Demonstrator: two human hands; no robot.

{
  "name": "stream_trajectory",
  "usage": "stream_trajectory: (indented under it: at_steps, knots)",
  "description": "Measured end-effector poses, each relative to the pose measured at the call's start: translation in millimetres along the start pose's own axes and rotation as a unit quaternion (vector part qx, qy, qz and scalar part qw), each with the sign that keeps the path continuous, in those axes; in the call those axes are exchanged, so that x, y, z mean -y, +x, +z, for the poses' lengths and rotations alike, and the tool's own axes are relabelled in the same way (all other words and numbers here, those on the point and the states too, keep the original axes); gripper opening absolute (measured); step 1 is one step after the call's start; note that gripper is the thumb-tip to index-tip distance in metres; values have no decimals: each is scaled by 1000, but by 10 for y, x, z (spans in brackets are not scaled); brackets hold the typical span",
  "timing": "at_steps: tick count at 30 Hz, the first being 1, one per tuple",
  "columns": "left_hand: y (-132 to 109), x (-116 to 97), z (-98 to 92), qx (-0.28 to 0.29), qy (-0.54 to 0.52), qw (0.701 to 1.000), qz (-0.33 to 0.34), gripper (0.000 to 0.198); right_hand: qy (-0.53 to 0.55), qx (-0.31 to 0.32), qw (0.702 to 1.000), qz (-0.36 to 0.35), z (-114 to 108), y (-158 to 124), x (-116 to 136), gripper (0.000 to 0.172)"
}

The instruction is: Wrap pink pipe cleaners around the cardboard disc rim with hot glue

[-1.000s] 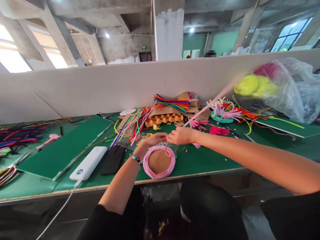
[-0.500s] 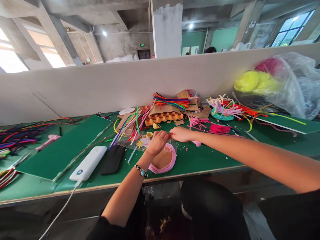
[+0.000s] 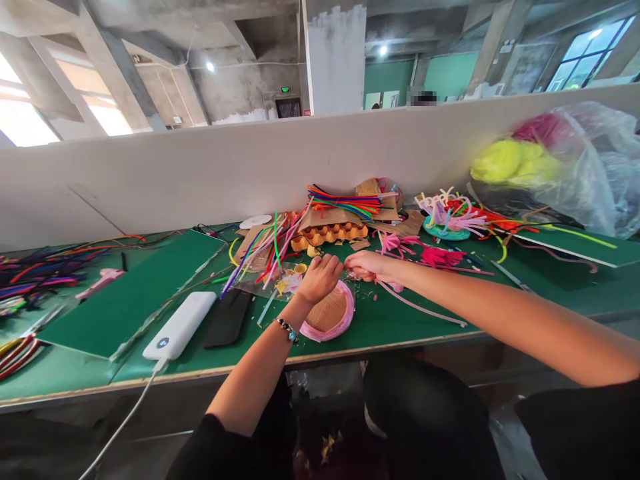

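Note:
My left hand, with a beaded bracelet on the wrist, is closed in a pinch above a round cardboard piece with a fuzzy pink rim. Close beside it on the right, my right hand has its fingers pressed together. A long pink pipe cleaner trails from below my right hand toward the table's front edge. What either hand's fingertips hold is too small to make out.
Behind the hands lie an orange egg carton and bundled pipe cleaners. A white power bank and a black flat object lie left. Pink pipe-cleaner shapes and a plastic bag are right.
The long pink pipe cleaner now shows below my right forearm. More of the round cardboard piece is uncovered. Both hands have shifted slightly to the right.

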State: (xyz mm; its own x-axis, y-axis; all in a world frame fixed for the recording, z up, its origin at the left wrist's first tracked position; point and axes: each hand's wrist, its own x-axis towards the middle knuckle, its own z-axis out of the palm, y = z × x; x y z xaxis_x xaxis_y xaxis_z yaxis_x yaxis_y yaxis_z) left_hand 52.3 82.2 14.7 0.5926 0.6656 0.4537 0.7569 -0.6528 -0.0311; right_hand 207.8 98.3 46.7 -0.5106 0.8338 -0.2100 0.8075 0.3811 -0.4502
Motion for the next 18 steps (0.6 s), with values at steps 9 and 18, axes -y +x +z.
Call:
stream_trajectory:
  at_steps: [9, 18]
  knots:
    - [31, 12, -27, -34, -213, 971, -101, 16, -252, -108, 955, -114, -265, -209, 224, 18]
    - [-26, 137, 57, -59, -473, 859, -185, 17, -390, -198, 857, -273, -129, -104, 450, 33]
